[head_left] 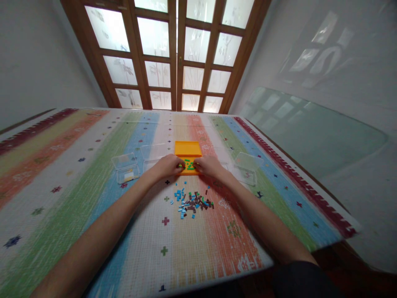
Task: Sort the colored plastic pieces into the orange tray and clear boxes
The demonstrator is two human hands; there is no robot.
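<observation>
An orange box (179, 172) lies with its lid (187, 148) folded back, and several small green bricks (190, 168) are inside it. At the box's left side is my left hand (169, 165), its fingers curled together over the edge. My right hand (209, 166) reaches in from the other side with its fingertips pinched. Whatever either hand grips is too small or hidden to name. Nearer to me, a loose pile of small brown bricks (198, 202) and blue bricks (179, 194) lies on the cloth, with a few green ones mixed in.
A clear plastic box (127, 175) with its lid raised stands to the left, something pale inside. Another clear box (246, 176) sits on the right. Further clear containers are partly hidden behind my hands. A striped tablecloth (149, 248) covers the table; a wall borders the right side.
</observation>
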